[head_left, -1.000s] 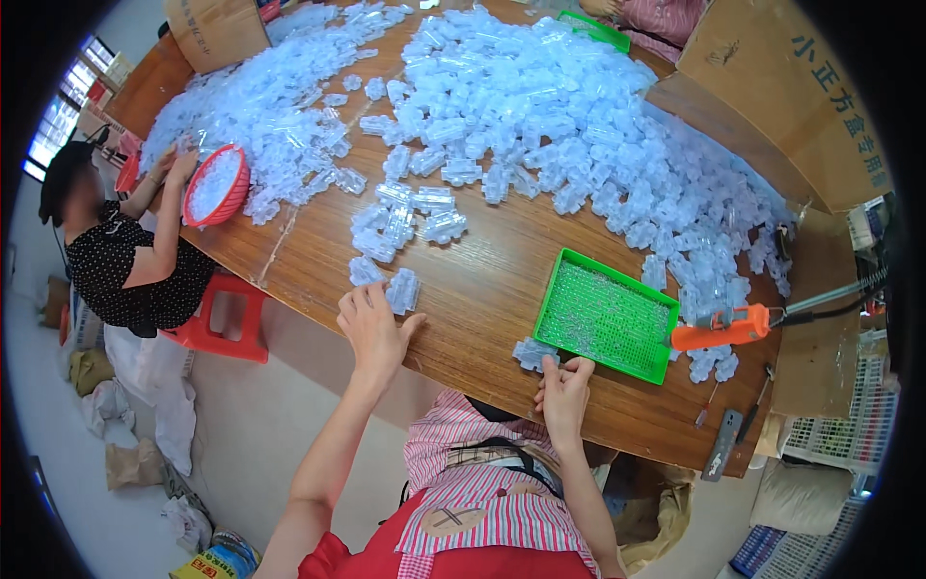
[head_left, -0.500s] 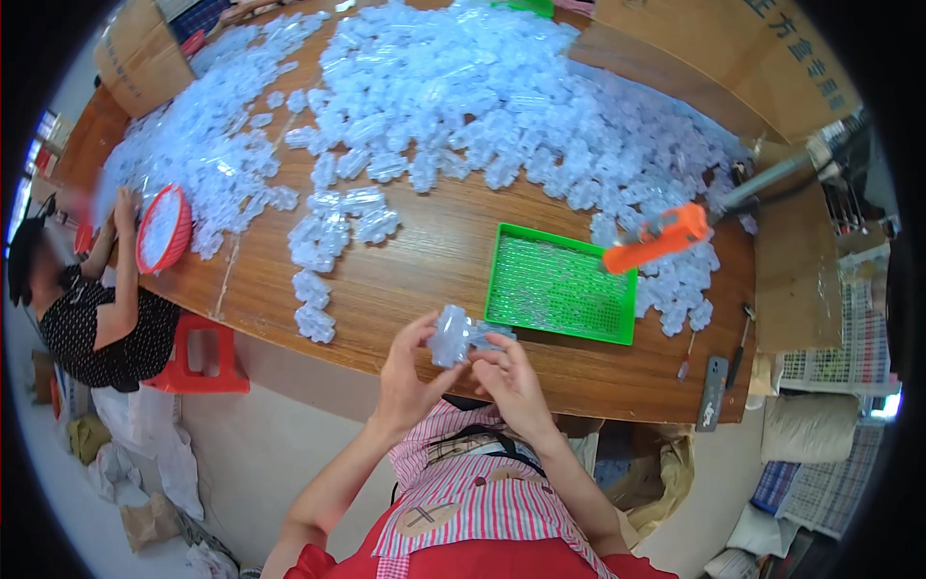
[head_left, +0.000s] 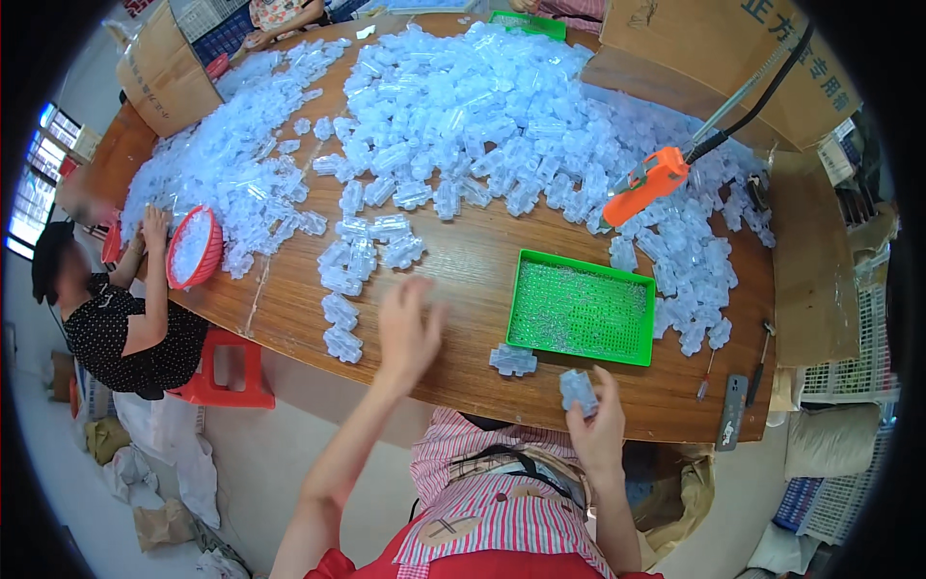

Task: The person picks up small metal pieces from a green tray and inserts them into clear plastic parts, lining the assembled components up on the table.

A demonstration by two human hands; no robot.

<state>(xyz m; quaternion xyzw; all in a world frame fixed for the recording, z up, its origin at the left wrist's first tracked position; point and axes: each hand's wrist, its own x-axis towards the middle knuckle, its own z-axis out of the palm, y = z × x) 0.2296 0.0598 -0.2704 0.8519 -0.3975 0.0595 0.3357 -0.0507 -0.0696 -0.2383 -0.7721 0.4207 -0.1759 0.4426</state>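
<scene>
Hands since 0.5 s ago: left hand (head_left: 405, 343) has parted from the right hand (head_left: 596, 434) and swung well to the left of the green tray (head_left: 583, 351); the right one has shifted to the tray's near side.
Left fingers: loosely spread, blurred, looking released, above the table (head_left: 473, 261) to the tray's left.
Right fingers: grasping 1 clear plastic block (head_left: 578, 388) between thumb and fingertips, on the near side of the tray.
Loose block (head_left: 512, 360): lying on the wood just beside the tray's near left corner.
Tray filling: small glinting bits (head_left: 569, 304) spread over the tray's floor.
Block pair: 2 blocks (head_left: 342, 344) resting close together, well to the tray's left.
Big heap (head_left: 473, 106): clear blocks piled beyond the tray and around to its right.
Orange tool (head_left: 648, 186): hanging from a black cable (head_left: 711, 145), beyond the tray's far right part.
Screwdriver (head_left: 703, 389) and grey slab (head_left: 732, 413): right of the tray, toward the near edge.
Red basket (head_left: 210, 259): far left of the tray, filled with pale pieces; a co-worker's hand (head_left: 154, 228) is near it.
</scene>
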